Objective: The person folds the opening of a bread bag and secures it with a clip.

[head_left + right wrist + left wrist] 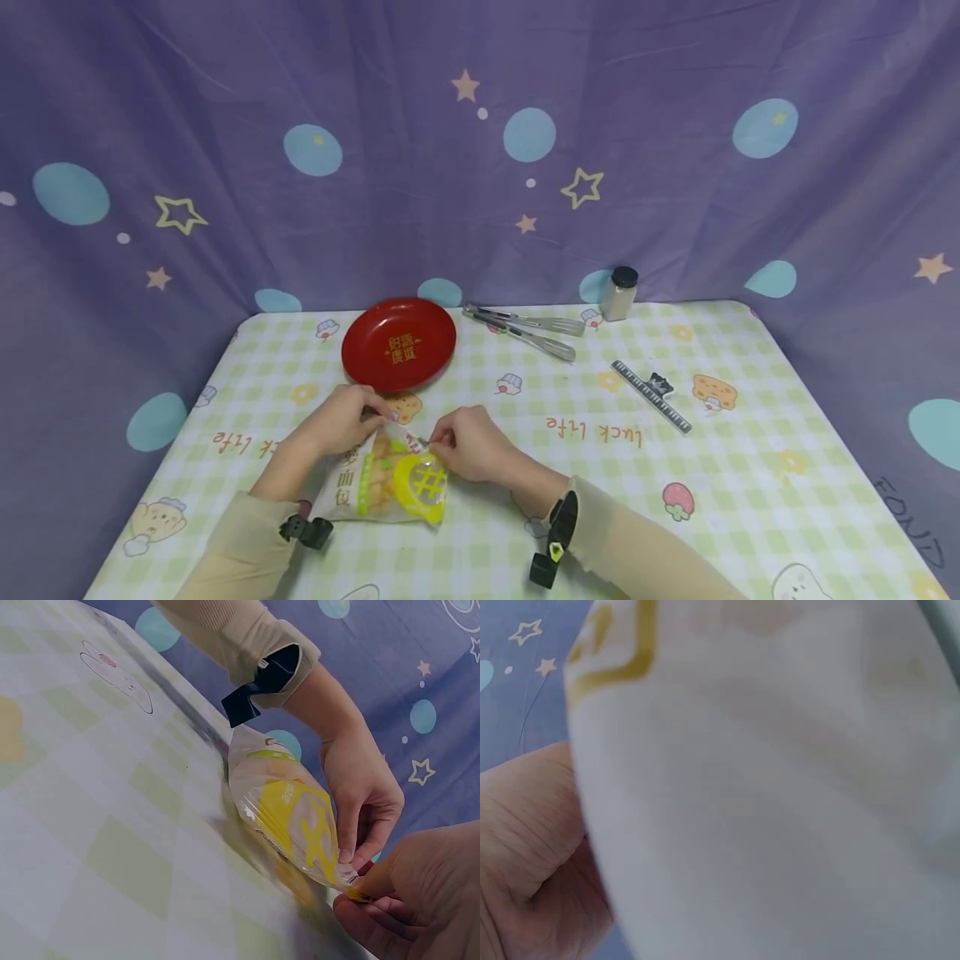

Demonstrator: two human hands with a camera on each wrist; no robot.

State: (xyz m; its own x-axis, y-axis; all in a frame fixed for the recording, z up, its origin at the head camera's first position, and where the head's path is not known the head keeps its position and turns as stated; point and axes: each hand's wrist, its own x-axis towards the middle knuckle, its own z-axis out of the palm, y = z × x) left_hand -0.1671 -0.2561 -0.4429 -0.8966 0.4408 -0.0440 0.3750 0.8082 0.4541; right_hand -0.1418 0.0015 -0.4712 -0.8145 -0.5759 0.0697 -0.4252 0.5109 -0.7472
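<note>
A plastic bread bag (390,482) with a yellow and green print stands near the front left of the table. At its upper edge my left hand (341,423) pinches one corner between thumb and fingers. My right hand (474,446) pinches the same edge a little farther right. Seen from the right wrist, both hands meet close together at the end of the bag (289,814), thumbs against the film. The pale side of the bag (742,795) fills most of the left wrist view, blurred, and hides the left fingertips there.
Behind the hands lies a red plate (375,342) with gold characters. Metal tongs (525,323) lie right of it, and a black-capped jar (620,296) stands at the back. A long clip with a piano-key pattern (651,396) rests on the right. A purple curtain (420,167) hangs behind the table.
</note>
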